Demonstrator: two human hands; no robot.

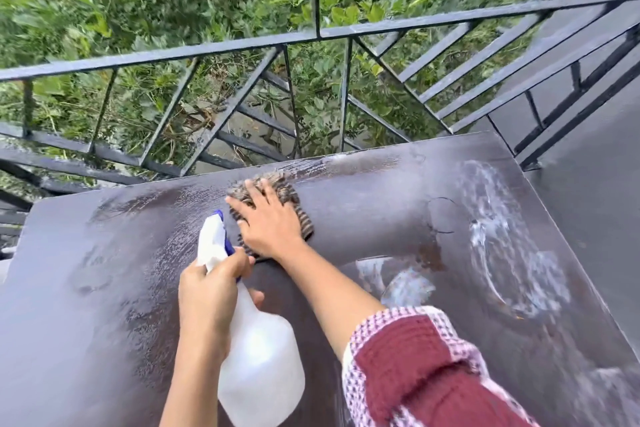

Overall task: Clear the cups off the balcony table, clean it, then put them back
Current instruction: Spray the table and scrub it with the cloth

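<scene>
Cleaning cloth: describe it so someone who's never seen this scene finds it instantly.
Start at the dark balcony table beside the black railing. Near its far edge, the right hand presses flat on the cloth. It is the only striped brown-grey fabric there; the spray bottle in the left hand is plain white plastic.

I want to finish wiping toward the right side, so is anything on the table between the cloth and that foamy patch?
Nothing visible does. The right hand presses the cloth flat near the far edge, and only bare wet table lies between it and the foam.
</scene>
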